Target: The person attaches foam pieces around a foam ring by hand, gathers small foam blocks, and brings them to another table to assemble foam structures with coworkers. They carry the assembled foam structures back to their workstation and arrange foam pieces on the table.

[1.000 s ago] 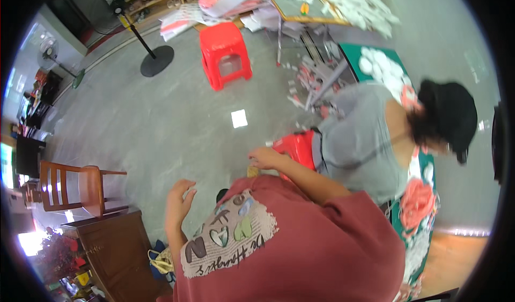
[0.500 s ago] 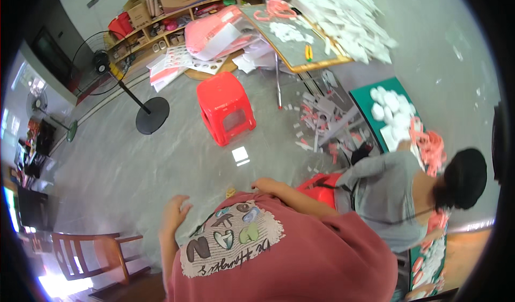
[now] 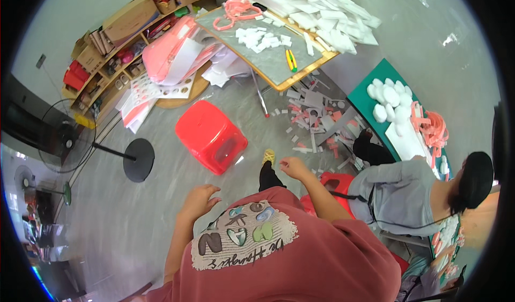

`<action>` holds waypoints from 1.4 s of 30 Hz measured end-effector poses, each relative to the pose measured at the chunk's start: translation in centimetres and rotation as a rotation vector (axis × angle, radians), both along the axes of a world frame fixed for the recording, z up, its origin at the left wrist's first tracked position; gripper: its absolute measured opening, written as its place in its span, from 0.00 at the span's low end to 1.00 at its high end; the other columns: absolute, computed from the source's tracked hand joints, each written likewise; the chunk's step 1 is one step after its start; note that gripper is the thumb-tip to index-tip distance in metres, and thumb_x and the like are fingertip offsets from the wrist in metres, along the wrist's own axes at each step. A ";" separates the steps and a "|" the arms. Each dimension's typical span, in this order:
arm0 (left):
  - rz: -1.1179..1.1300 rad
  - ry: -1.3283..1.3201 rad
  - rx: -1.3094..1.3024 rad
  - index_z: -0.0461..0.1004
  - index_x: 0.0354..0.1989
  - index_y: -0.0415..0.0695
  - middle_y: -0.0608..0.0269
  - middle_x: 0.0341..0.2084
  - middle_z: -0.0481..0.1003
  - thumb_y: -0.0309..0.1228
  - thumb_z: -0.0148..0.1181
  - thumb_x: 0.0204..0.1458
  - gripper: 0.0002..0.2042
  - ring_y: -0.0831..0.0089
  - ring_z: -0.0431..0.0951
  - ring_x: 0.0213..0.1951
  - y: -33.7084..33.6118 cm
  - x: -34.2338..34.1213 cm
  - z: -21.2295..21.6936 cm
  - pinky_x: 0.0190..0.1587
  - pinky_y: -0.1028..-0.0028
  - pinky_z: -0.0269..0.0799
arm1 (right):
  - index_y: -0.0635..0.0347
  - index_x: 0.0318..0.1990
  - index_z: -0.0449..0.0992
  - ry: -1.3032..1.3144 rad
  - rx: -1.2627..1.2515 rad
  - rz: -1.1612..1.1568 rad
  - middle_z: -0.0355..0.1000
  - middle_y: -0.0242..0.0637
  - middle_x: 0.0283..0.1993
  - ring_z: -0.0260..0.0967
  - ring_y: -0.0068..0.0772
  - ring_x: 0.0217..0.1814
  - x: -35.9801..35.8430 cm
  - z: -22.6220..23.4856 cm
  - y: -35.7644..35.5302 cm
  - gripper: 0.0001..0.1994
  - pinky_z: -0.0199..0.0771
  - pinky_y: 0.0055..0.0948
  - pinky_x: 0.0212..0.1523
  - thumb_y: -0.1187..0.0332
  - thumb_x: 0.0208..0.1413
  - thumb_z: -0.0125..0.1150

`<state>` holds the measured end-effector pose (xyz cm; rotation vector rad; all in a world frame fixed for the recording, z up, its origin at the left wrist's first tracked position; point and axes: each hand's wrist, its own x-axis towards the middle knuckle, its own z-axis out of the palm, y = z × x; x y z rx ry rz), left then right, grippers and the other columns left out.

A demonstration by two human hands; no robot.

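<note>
My left hand (image 3: 199,199) hangs in front of my red shirt with its fingers loosely apart and nothing in it. My right hand (image 3: 294,168) is out in front, fingers curled slightly, also holding nothing. One of my feet in a yellow shoe (image 3: 268,156) is stepping forward on the grey floor. A red plastic stool (image 3: 210,135) stands just ahead, between my hands and the folding table (image 3: 271,63). Another red stool (image 3: 337,183) is close under my right forearm.
A seated person in a grey top (image 3: 407,194) is on my right beside a green board (image 3: 397,114) with white foam pieces. Foam scraps litter the floor (image 3: 316,119). A standing fan's base (image 3: 138,159) is at the left; shelves (image 3: 123,44) line the wall.
The view has swung forward and closer to the red stool and table. My yellow-shoed foot has come into sight. Both hands stay empty and have spread slightly apart.
</note>
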<state>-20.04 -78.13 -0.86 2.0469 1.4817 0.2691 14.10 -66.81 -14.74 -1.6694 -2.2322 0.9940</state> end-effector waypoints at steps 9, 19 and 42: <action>0.135 -0.108 -0.008 0.71 0.40 0.39 0.52 0.37 0.72 0.31 0.58 0.45 0.14 0.55 0.72 0.40 20.3 2.3 0.5 0.42 0.65 0.67 | 0.58 0.30 0.75 0.066 0.293 -0.378 0.73 0.44 0.30 0.71 0.45 0.35 2.2 3.5 27.6 0.09 0.69 0.41 0.35 0.63 0.45 0.54; 0.032 -0.047 -0.034 0.71 0.40 0.39 0.52 0.36 0.72 0.32 0.58 0.45 0.14 0.54 0.72 0.39 34.6 5.2 2.5 0.41 0.65 0.67 | 0.59 0.48 0.61 -0.105 0.337 -0.549 0.66 0.48 0.43 0.66 0.48 0.46 1.9 2.0 42.7 0.28 0.68 0.40 0.43 0.62 0.39 0.65; -0.229 -0.026 0.122 0.55 0.60 0.54 0.43 0.60 0.46 0.31 0.73 0.24 0.47 0.47 0.51 0.60 78.4 1.8 -6.2 0.57 0.61 0.56 | 0.55 0.51 0.63 -0.266 0.348 -0.430 0.65 0.40 0.49 0.60 0.43 0.53 1.3 7.5 57.6 0.28 0.65 0.36 0.48 0.73 0.38 0.62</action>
